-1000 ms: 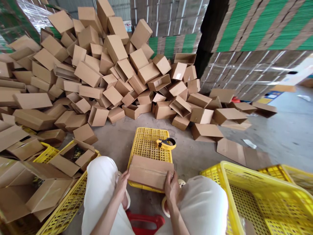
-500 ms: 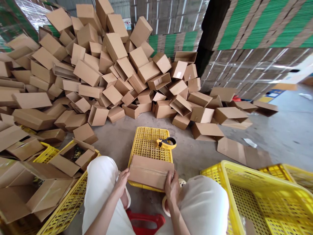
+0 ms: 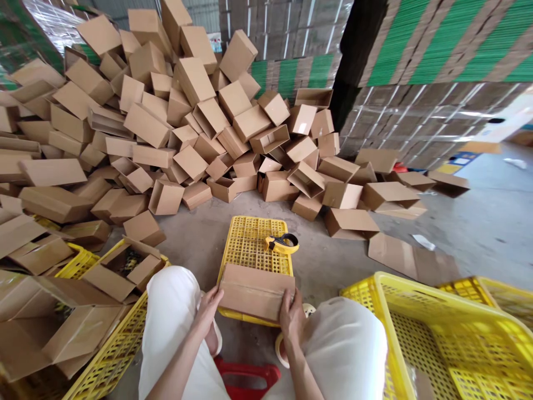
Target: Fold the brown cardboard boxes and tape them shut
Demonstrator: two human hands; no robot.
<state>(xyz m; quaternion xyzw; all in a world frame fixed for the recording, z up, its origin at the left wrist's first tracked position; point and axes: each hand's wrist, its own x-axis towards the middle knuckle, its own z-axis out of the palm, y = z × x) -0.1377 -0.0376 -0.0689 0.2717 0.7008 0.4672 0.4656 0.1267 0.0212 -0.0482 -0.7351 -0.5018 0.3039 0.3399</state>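
Note:
A closed brown cardboard box point(image 3: 256, 291) lies on the near half of an upturned yellow plastic crate point(image 3: 250, 244) between my knees. My left hand point(image 3: 208, 308) grips the box's left end. At the other end my right hand point(image 3: 292, 315) is closed round the right side, its thumb near the top face. Clear tape seems to run along the box's upper seam. Just beyond the box, a yellow-and-black tape dispenser point(image 3: 283, 243) rests on the crate's right edge.
A big heap of cardboard boxes point(image 3: 175, 128) fills the floor ahead. Yellow crates point(image 3: 416, 328) stand to my right; another crate point(image 3: 112, 344) with open boxes point(image 3: 83, 333) is on my left. Part of a red plastic item point(image 3: 250, 378) shows below me. Strapped cardboard stacks point(image 3: 433, 122) rise behind.
My view has shifted very slightly. Both hands keep their hold on the box, which stays in place on the crate.

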